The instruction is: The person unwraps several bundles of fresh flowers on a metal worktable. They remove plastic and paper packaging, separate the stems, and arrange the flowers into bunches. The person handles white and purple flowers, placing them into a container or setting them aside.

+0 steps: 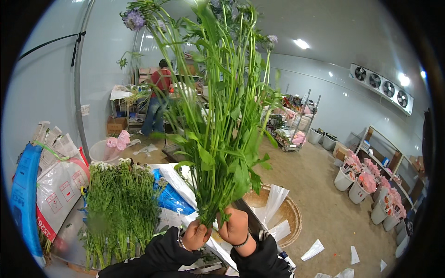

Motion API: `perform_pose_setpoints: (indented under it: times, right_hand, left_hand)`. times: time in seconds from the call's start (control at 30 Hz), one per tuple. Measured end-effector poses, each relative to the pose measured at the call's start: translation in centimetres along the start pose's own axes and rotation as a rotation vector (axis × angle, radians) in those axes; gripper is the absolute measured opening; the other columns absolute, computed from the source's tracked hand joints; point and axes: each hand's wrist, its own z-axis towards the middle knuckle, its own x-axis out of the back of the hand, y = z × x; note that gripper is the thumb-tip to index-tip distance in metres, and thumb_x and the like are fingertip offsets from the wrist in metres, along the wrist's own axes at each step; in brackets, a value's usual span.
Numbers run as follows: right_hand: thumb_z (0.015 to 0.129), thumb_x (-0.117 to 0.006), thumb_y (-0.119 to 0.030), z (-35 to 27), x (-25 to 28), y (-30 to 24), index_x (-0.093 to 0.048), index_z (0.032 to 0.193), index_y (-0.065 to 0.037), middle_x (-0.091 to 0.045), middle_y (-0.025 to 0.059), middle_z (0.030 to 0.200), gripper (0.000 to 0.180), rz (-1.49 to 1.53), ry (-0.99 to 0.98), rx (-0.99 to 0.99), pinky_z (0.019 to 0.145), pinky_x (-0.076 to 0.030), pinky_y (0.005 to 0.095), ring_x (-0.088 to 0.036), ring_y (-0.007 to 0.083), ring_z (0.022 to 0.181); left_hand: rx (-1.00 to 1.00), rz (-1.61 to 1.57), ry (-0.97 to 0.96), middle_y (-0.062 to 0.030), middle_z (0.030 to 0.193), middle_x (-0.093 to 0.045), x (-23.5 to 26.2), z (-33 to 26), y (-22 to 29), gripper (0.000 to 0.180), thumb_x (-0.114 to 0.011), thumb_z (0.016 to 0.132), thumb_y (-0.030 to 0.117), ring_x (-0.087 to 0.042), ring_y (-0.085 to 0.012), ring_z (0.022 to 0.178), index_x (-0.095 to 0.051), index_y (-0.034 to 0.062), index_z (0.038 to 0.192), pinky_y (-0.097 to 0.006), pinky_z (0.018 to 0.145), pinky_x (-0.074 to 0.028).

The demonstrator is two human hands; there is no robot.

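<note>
A: Head view. Landmark: the round brown basin (295, 214). Where is the bunch?

B: From where I stand, the green-stemmed bunch (222, 134) is upright, just left of the basin, mauve blooms (133, 20) at its top.

A: State of the hands?

B: Both hold it by the stem bottoms. The left hand (195, 236) curls round them, thumb up; the right hand (233, 227) is fisted on them, nearer the basin.

A: Further left of the basin?

B: A heap of cut stems (123, 208) with small pale heads; past that, a white sack (62, 185) edged in red.

A: Right of it?

B: White paper scraps (313, 249) near it on the floor; well apart, pale buckets (359, 192) holding pink bundles (367, 181).

A: Beyond the basin?

B: Toward the left, a co-worker (160, 83) in a red top.
</note>
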Motion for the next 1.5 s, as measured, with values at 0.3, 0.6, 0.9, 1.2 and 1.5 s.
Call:
perform_pose_setpoints:
  times: [0.3,0.6,0.9,1.2,1.5]
  right_hand:
    - [0.070,-0.067,-0.016,0.3,-0.1,-0.9,-0.051,0.071,-0.005,-0.051,0.0103,0.060,0.019,0.133,0.120,-0.056,0.043,-0.038,0.0336,-0.051,0.0257,0.047]
    - [0.075,-0.067,-0.024,4.2,1.0,-1.7,-0.052,0.088,-0.003,-0.053,0.0095,0.061,0.029,-0.113,-0.046,0.030,0.042,-0.040,0.0328,-0.053,0.0271,0.048]
    - [0.079,-0.060,-0.013,0.9,-0.9,-3.6,-0.050,0.084,-0.005,-0.050,0.0116,0.054,0.013,-0.194,-0.141,-0.062,0.041,-0.040,0.0355,-0.052,0.0284,0.044]
    - [0.074,-0.063,-0.011,1.8,3.4,0.5,-0.039,0.119,0.000,-0.049,0.0239,0.105,0.052,0.100,0.066,-0.364,0.065,-0.046,0.0329,-0.053,0.0327,0.095]
    - [0.079,-0.057,-0.011,4.4,-0.4,-0.1,-0.046,0.063,-0.004,-0.043,0.0109,0.055,0.021,0.042,0.171,-0.054,0.043,-0.035,0.0359,-0.045,0.0324,0.048]
  left_hand:
    - [-0.029,0.026,0.105,-0.0015,0.061,-0.049,0.1,0.8,1.5,0.053,-0.041,0.087,0.052,-0.042,-0.0078,0.041,-0.049,0.0017,0.099,-0.021,0.039,-0.031]
    - [-0.004,0.058,0.070,-0.0015,0.050,-0.042,-0.3,0.3,1.7,0.059,-0.030,0.088,0.057,-0.036,-0.0077,0.038,-0.046,0.0012,0.078,-0.022,0.037,-0.029]
    - [-0.120,0.093,0.239,0.0000,0.051,-0.043,-0.5,0.8,0.7,0.054,-0.030,0.093,0.046,-0.040,-0.0081,0.045,-0.046,0.0028,0.066,-0.023,0.042,-0.030]
    - [0.006,-0.142,-0.033,-0.0015,0.049,-0.039,1.2,1.6,1.8,0.054,-0.035,0.087,0.055,-0.034,-0.0074,0.036,-0.045,0.0021,0.092,-0.022,0.034,-0.028]
    - [0.125,-0.324,-0.180,-0.0001,0.046,-0.037,1.1,0.6,0.8,0.065,-0.035,0.078,0.069,-0.030,-0.0096,0.034,-0.049,0.0059,0.090,-0.023,0.034,-0.027]
